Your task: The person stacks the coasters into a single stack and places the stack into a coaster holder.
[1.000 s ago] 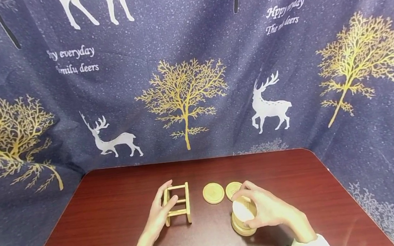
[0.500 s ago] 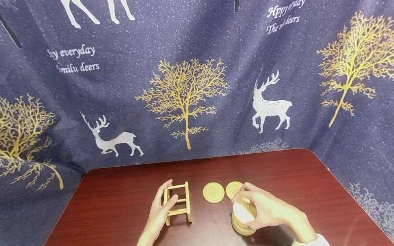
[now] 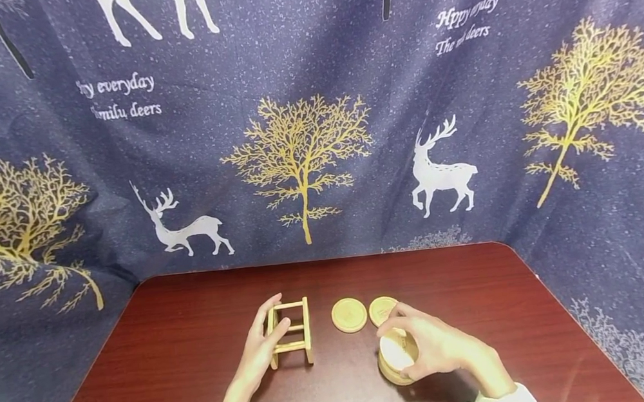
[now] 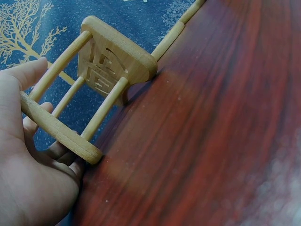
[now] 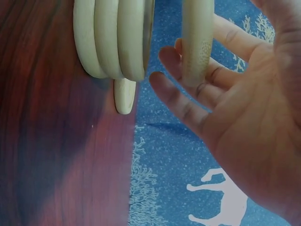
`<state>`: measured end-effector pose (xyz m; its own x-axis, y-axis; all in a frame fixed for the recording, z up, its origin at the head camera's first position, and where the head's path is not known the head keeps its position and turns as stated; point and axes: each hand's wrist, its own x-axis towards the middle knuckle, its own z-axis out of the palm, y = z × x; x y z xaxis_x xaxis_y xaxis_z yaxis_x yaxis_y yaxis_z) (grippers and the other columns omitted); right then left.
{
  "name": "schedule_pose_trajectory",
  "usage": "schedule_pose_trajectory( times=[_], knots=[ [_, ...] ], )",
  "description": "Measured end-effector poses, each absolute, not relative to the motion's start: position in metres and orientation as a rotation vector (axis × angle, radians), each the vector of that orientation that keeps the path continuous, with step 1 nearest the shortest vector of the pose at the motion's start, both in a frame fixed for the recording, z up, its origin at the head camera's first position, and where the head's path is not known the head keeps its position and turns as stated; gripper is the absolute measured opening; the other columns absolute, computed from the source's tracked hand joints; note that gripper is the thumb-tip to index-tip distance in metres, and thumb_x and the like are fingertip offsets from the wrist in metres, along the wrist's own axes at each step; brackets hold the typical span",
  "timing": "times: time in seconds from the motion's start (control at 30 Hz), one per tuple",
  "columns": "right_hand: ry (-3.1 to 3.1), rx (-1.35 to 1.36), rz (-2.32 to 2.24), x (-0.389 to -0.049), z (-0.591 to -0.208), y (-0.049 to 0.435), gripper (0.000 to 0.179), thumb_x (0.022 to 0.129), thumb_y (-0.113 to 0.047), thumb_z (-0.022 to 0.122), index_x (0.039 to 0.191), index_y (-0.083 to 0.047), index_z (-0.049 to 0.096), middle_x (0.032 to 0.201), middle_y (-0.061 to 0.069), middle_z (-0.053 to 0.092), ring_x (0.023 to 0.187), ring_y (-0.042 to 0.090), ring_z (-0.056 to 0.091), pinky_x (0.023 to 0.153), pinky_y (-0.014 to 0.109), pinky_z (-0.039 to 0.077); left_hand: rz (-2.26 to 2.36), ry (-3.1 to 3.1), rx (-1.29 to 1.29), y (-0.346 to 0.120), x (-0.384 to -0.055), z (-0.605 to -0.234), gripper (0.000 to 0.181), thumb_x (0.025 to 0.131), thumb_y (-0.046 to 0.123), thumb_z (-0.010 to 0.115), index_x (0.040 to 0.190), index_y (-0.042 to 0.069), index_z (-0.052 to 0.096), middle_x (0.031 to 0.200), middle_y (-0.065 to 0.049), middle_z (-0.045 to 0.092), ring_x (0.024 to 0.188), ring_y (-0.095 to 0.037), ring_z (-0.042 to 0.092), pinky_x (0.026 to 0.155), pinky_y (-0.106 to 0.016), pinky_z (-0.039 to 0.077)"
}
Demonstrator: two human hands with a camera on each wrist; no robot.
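My left hand [image 3: 257,346] grips a small wooden coaster rack [image 3: 308,332] by its left side, thumb over the near face. In the left wrist view the rack's far end panel [image 4: 113,56] shows cut-out slots, and round bars join it to the end in my palm. On the right, my right hand [image 3: 437,339] pinches a round pale wooden coaster [image 5: 197,42] by its edge. That coaster is over a stack of coasters [image 5: 108,42], with a gap between them in the right wrist view. The rack holds no coaster.
Two more coasters lie flat on the reddish-brown table: the left coaster [image 3: 348,315] between the hands, and the right coaster [image 3: 380,312] partly behind my right fingers. A dark blue cloth [image 3: 308,53] printed with deer and trees hangs behind the table [image 3: 192,304].
My right hand has come slightly down with its coaster, closer over the stack. The left hand and the rack have stayed in place.
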<state>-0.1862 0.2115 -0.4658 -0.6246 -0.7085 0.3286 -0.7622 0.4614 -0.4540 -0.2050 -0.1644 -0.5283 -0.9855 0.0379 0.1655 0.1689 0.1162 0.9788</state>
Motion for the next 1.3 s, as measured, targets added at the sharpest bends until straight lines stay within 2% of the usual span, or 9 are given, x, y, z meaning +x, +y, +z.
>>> schedule_pose_trajectory(
  times=[0.57, 0.9, 1.13, 1.3],
  knots=[
    [-2.756, 1.268, 0.835, -0.1846, -0.4671, 0.2089, 0.068, 0.061, -0.014, 0.099, 0.125, -0.02, 0.076, 0.114, -0.009, 0.059, 0.104, 0.005, 0.06, 0.09, 0.026, 0.054, -2.038, -2.279, -0.199, -0.1648, -0.2065, -0.5279, 0.059, 0.11, 0.013, 0.066, 0.166, 0.009, 0.047, 0.174, -0.013, 0.042, 0.163, -0.035, 0.028, 0.122, -0.059, 0.035],
    [-2.736, 1.291, 0.814, -0.1858, -0.4702, 0.2099, 0.066, 0.062, -0.017, 0.1, 0.123, -0.022, 0.077, 0.114, -0.008, 0.061, 0.102, 0.004, 0.06, 0.09, 0.027, 0.054, -2.037, -2.265, -0.201, -0.165, -0.2061, -0.5289, 0.058, 0.111, 0.014, 0.066, 0.166, 0.009, 0.048, 0.17, -0.022, 0.044, 0.161, -0.035, 0.03, 0.124, -0.061, 0.031],
    [-2.748, 1.284, 0.808, -0.1865, -0.468, 0.2116, 0.067, 0.062, -0.019, 0.1, 0.125, -0.02, 0.077, 0.116, -0.006, 0.062, 0.101, 0.004, 0.06, 0.09, 0.027, 0.055, -2.042, -2.266, -0.203, -0.1661, -0.2046, -0.528, 0.057, 0.112, 0.017, 0.066, 0.166, 0.012, 0.048, 0.171, -0.021, 0.043, 0.162, -0.036, 0.028, 0.122, -0.061, 0.033],
    [-2.758, 1.253, 0.788, -0.1851, -0.4678, 0.2139, 0.072, 0.06, -0.025, 0.105, 0.126, -0.02, 0.078, 0.119, -0.007, 0.063, 0.104, 0.005, 0.061, 0.093, 0.03, 0.056, -2.046, -2.267, -0.199, -0.1646, -0.2055, -0.5282, 0.058, 0.111, 0.014, 0.065, 0.166, 0.009, 0.047, 0.172, -0.019, 0.043, 0.161, -0.036, 0.03, 0.123, -0.06, 0.031]
  ],
)
